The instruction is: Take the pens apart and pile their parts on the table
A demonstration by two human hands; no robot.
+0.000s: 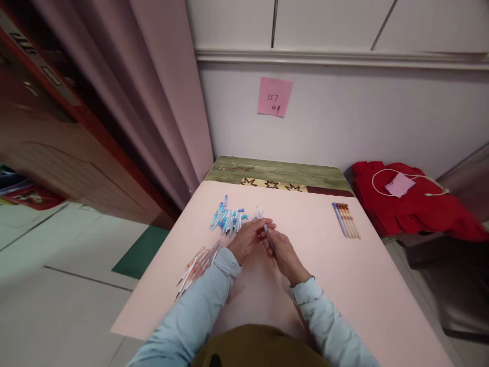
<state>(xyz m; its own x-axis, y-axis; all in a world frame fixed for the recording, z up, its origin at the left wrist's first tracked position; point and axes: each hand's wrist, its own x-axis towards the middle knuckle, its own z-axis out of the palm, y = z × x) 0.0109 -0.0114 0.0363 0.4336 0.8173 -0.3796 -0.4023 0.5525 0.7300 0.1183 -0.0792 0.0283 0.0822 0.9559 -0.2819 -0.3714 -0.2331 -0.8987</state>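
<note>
Over the middle of the table, my left hand (249,237) and my right hand (283,254) meet around a slim, pale blue pen (261,212). My left fingers pinch its upper part, and my right fingers are wrapped round its lower part. Just left of my left hand lies a pile of blue and white pen parts (229,220), some short and bright blue. Nearer me, partly behind my left sleeve, is a bundle of thin refills and clear tubes (196,262). To the far right, several tan pens with brown tops (348,220) lie in a row beside one blue pen (340,219).
A pale pink sheet (305,214) covers most of the table, leaving its patterned green back edge (275,167) bare. Red cloth (416,204) with a white cable and pink paper lies right of the table. A purple curtain (168,92) hangs at left; a pink note (274,97) is on the wall.
</note>
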